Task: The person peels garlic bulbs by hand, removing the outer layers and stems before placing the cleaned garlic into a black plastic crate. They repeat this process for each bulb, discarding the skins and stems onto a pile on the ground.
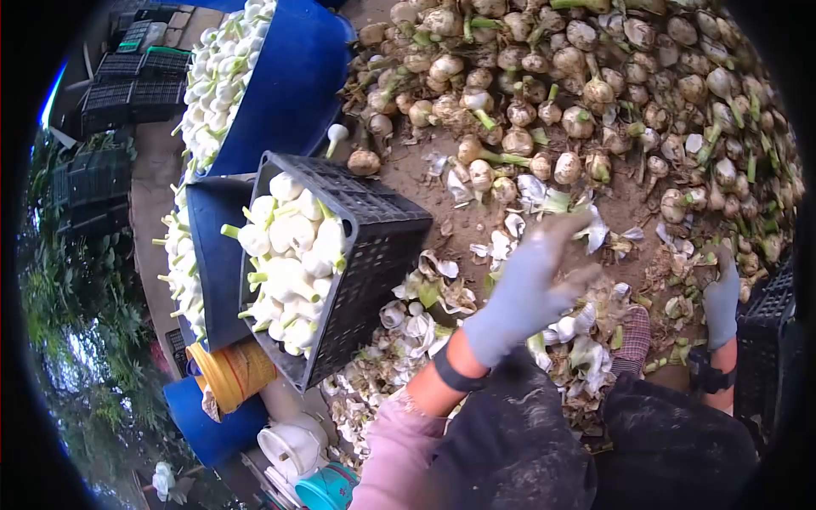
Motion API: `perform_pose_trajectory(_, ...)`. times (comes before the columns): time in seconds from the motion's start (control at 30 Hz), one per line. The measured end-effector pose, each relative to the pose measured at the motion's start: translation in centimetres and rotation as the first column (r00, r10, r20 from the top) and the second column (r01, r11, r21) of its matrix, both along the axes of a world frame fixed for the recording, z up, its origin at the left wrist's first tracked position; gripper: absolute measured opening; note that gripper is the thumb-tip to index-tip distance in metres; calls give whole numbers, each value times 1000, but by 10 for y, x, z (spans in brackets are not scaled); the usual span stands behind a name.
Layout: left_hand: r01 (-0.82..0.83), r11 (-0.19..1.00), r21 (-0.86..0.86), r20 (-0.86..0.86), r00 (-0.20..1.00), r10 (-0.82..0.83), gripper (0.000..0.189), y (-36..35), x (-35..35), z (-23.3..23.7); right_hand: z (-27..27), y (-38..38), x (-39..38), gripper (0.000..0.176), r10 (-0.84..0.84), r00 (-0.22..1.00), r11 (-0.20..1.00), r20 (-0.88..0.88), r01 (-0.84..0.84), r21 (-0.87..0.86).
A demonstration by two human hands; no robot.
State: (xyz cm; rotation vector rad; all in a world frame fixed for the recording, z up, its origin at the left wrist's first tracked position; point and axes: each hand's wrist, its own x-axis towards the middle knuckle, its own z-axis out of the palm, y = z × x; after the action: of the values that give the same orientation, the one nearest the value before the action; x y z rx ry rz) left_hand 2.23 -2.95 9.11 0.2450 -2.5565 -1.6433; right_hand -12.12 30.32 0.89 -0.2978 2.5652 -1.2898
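My left hand [531, 289], in a grey glove with soiled fingertips, is above the peelings, its fingers apart and nothing seen between them. My right hand [721, 293], gloved the same way, is low at the right beside the heap; its fingers are partly hidden and I cannot make out anything in them. Unpeeled garlic bulbs [578, 121], soil-stained with cut green stems, spread across the ground in front of me. Loose garlic skins [591, 361] lie beneath my left hand and around my feet.
A black crate [374, 255] of clean white garlic [289, 246] tilts at my left. Behind it, blue tubs [285, 93] hold more white garlic. Yellow [234, 374], white [293, 446] and teal buckets [327, 486] stand near left. Another black crate [765, 340] is at my right.
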Motion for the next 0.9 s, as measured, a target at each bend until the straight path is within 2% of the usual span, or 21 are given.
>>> perform_pose_trajectory(0.03, 107, 994, -22, -19, 994, -108, 67, 19, -12, -10, 9, -27, 10, 24, 3, 1000, 1000, -1, -3, -15)
perform_pose_trajectory(0.07, 159, 987, -7, -59, 985, -160, 71, 34, -21, -21, 20, -55, 17, 20, 18, 981, 969, 194, 31, -247)
perform_pose_trajectory(0.1, 209, 978, 9, -101, 973, -207, 75, 44, -26, -32, 29, -79, 22, 17, 86, 924, 887, 373, 100, -451)
perform_pose_trajectory(0.13, 200, 980, 8, -108, 974, -198, 75, 50, -27, -42, 37, -100, 27, 17, 127, 922, 923, 366, 25, -383)
perform_pose_trajectory(0.2, 70, 988, 137, 125, 988, -87, 76, 49, -27, -54, 31, -120, 31, 25, 182, 934, 973, 306, -128, -190)
perform_pose_trajectory(0.23, 62, 989, 134, 132, 988, -80, 76, 47, -22, -56, 30, -122, 30, 25, 190, 931, 972, 312, -133, -194)
perform_pose_trajectory(0.33, -25, 990, 139, 25, 999, 22, 70, 46, -13, -60, 40, -133, 22, 25, 242, 748, 970, 618, -200, -138)
perform_pose_trajectory(0.37, -24, 989, 148, 26, 999, 20, 70, 45, -11, -61, 42, -140, 26, 25, 236, 748, 971, 620, -199, -130)
perform_pose_trajectory(0.43, -44, 996, 73, 49, 998, 41, 66, 36, -8, -52, 40, -147, 36, 24, 255, 704, 953, 663, -66, -296)
perform_pose_trajectory(0.5, -16, 998, -66, -51, 999, 13, 64, 34, -11, -55, 32, -142, 38, 20, 317, 734, 922, 601, -90, -376)
perform_pose_trajectory(0.57, -22, 993, 114, 15, 1000, 20, 67, 35, -11, -72, 34, -142, 38, 19, 290, 725, 923, 624, -39, -384)
perform_pose_trajectory(0.6, -84, 920, 383, 103, 993, 48, 69, 38, -10, -73, 37, -142, 37, 18, 268, 751, 946, 603, -87, -312)
perform_pose_trajectory(0.63, -174, 784, 596, 210, 976, 57, 71, 39, -8, -73, 38, -145, 36, 18, 271, 767, 956, 582, -145, -255)
perform_pose_trajectory(0.7, -223, 756, 616, 225, 969, 103, 76, 35, -8, -65, 27, -150, 42, 19, 320, 926, 919, 201, -252, -303)
perform_pose_trajectory(0.73, -228, 756, 614, 215, 969, 118, 72, 34, -5, -67, 26, -150, 39, 18, 366, 922, 926, 125, -348, -145)
perform_pose_trajectory(0.77, -228, 758, 611, 217, 969, 117, 72, 31, -3, -65, 26, -150, 39, 18, 365, 922, 926, 127, -346, -148)
perform_pose_trajectory(0.8, -261, 543, 798, 270, 961, 65, 69, 29, 0, -62, 26, -150, 40, 17, 386, 917, 922, 100, -382, -55)
perform_pose_trajectory(0.83, -294, 282, 913, 306, 952, 2, 66, 28, 1, -60, 27, -150, 40, 17, 411, 909, 909, 75, -414, 41)
perform_pose_trajectory(0.87, -261, 391, 883, 280, 960, 9, 69, 30, 1, -64, 30, -151, 43, 15, 449, 893, 880, 2, -443, 170)
perform_pose_trajectory(0.9, -263, 392, 882, 283, 959, 9, 69, 28, -2, -63, 31, -150, 43, 15, 449, 893, 881, 4, -443, 168)
